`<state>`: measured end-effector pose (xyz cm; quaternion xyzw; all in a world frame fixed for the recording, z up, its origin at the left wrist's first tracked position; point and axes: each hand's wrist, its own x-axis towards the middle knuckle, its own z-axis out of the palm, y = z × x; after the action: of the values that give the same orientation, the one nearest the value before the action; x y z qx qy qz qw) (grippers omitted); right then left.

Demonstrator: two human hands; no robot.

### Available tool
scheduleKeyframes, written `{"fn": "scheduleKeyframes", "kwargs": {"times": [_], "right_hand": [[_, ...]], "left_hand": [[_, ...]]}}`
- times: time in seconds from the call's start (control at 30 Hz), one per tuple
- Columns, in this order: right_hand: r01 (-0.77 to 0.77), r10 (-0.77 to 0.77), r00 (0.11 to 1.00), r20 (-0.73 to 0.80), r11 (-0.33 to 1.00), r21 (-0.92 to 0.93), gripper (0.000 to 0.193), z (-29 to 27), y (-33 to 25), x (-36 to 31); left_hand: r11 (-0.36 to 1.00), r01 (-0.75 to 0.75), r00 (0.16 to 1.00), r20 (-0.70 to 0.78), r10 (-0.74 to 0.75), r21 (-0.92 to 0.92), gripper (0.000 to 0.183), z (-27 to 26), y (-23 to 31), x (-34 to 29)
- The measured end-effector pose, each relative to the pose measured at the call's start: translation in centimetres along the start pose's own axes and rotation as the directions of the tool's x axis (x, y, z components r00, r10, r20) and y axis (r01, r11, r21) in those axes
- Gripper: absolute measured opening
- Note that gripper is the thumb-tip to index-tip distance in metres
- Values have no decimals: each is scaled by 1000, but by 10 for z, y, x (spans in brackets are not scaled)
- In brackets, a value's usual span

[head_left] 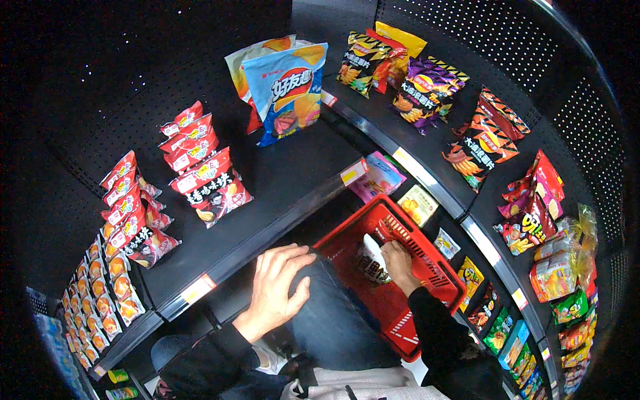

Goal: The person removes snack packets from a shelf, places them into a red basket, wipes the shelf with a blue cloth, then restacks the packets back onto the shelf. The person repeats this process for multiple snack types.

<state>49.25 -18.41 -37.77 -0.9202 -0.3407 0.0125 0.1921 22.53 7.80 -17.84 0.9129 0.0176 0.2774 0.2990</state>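
My right hand (399,268) reaches down into a red plastic shopping basket (437,273). Its fingers are closed at the edge of a black-and-white snack bag (371,262), which is inside the basket. Part of the bag is hidden, and I cannot tell whether it rests on the bottom. My left hand (275,288) hovers by my knee, to the left of the basket, with its fingers stretched out and nothing in it.
Black shelves carry red chip bags (210,187), a large blue chip bag (287,93) and a purple chip bag (428,93). Round-patterned packets (123,287) stand at the left. A shelf edge (480,240) runs close along the basket's right, with more packets below it.
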Motion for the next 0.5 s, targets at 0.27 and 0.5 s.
{"fn": "scheduleKeyframes", "kwargs": {"times": [0.27, 0.5], "right_hand": [[-11, 11, 1000, -23, 1000, 6, 9, 23, 2, 7], [76, -77, 996, 45, 997, 7, 21, 21, 1, 18]], "left_hand": [[999, -35, 999, 38, 36, -18, 37, -4, -6, 9], [995, -100, 993, 70, 99, 19, 29, 1, -12, 23]]}}
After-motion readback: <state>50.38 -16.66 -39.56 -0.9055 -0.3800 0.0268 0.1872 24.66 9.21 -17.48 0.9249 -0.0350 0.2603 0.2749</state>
